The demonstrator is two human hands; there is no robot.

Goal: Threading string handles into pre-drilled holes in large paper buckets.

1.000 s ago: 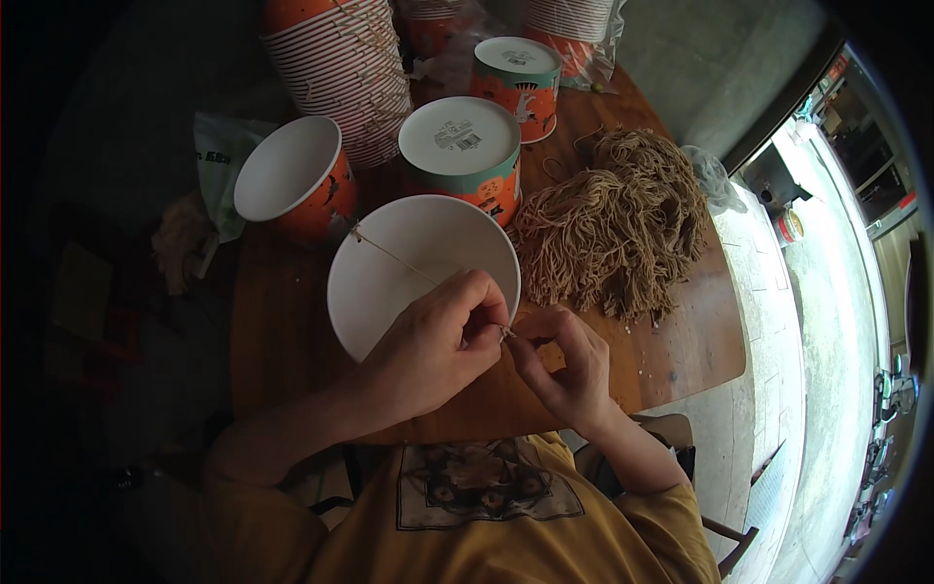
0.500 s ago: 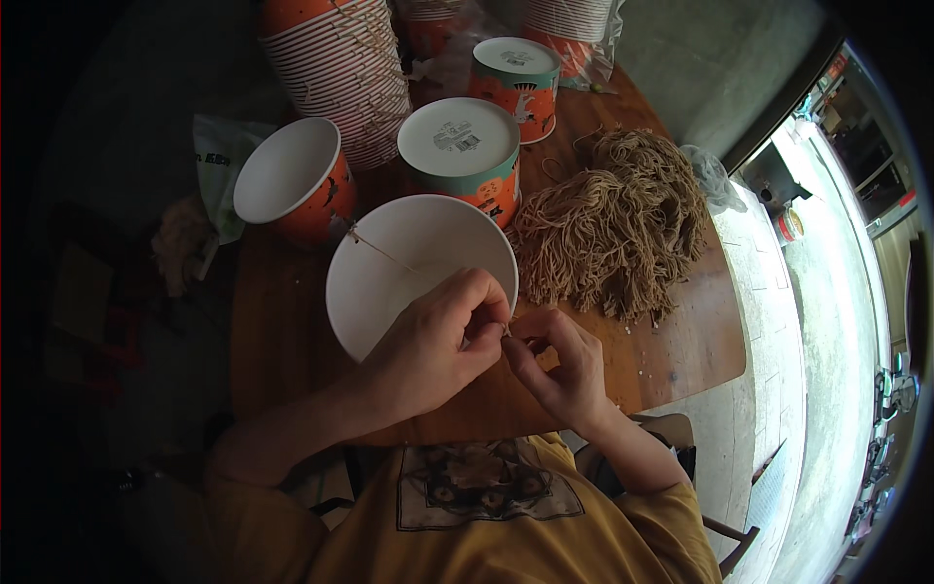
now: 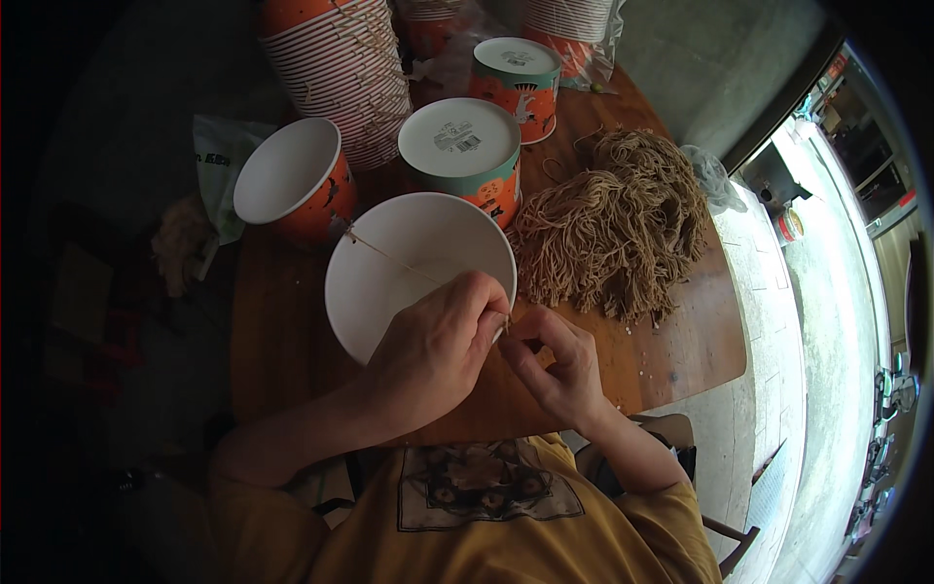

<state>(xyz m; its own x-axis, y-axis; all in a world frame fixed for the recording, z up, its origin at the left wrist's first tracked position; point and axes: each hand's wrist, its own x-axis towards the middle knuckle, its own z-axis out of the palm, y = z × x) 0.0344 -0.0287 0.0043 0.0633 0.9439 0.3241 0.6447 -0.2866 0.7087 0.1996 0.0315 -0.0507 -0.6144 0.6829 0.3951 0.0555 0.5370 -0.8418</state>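
Person in a mustard-yellow printed shirt (image 3: pixel 486 506), seated at the near edge of a round wooden bench (image 3: pixel 282 341). Left hand (image 3: pixel 433 350) lies over the near rim of a large white paper cup (image 3: pixel 389 277), fingers curled and pinched on the rim at its right side. Right hand (image 3: pixel 555 365) sits just beside it, touching at the fingertips, thumb and forefinger pinched together on the end of a thin tan string (image 3: pixel 389 255). The string runs taut across the open mouth of the cup, from the pinch point to the far left rim. Right of the cup, touching its side: a loose heap of tan string lengths (image 3: pixel 613 229) on the bench. Behind the cup: an upturned orange-and-teal cup (image 3: pixel 459 146), white base up. To the left: an open orange cup (image 3: pixel 292 180), tilted, white inside. Farther back: a second upturned cup (image 3: pixel 516 73), and a tall nested stack of orange cups (image 3: pixel 336 68). At the far left edge: a white and green plastic bag (image 3: pixel 214 165).
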